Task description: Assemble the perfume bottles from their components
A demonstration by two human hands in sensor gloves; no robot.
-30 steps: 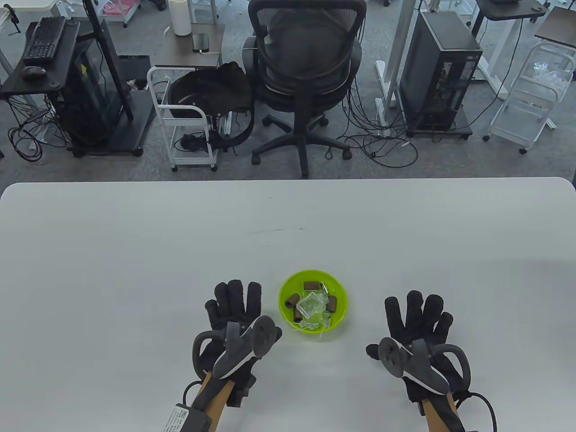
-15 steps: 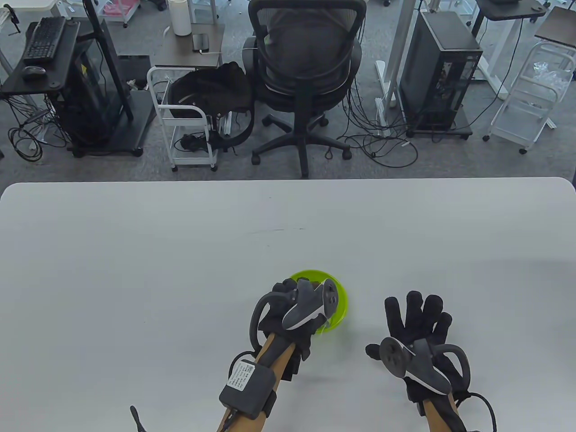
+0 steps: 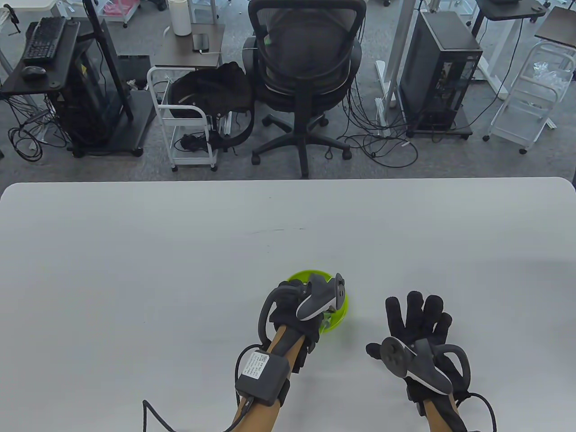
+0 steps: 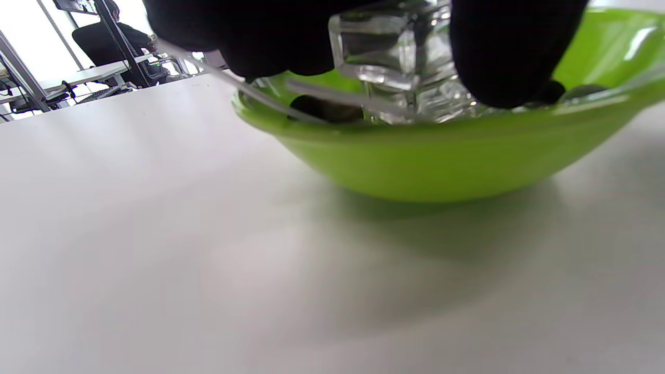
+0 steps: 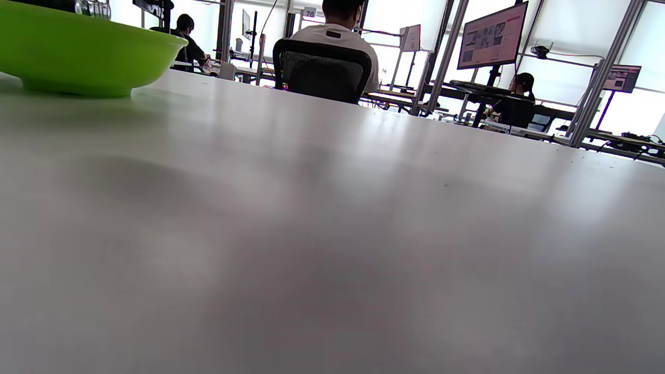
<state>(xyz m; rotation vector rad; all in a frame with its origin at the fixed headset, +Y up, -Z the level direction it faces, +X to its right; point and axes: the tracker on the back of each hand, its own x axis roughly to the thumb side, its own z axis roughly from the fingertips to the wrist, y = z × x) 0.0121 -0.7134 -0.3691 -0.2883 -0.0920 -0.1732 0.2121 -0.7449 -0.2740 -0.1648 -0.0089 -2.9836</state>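
step: lift one glass bottle (image 4: 400, 57) out of the green bowl (image 4: 441, 166)
left hand (image 3: 297, 310): over the bowl, fingers (image 4: 514, 52) curled on either side of the bottle, pinching it
bottle: still low inside the bowl, thin clear tubes (image 4: 332, 96) lying against it
right hand (image 3: 416, 335): flat on the tabletop (image 3: 135, 270), fingers spread wide, holding nothing
do well: lift straight up, slowly, so tubes don't snag; glass is slick, so grip the flat faces; right hand could steady the bowl rim
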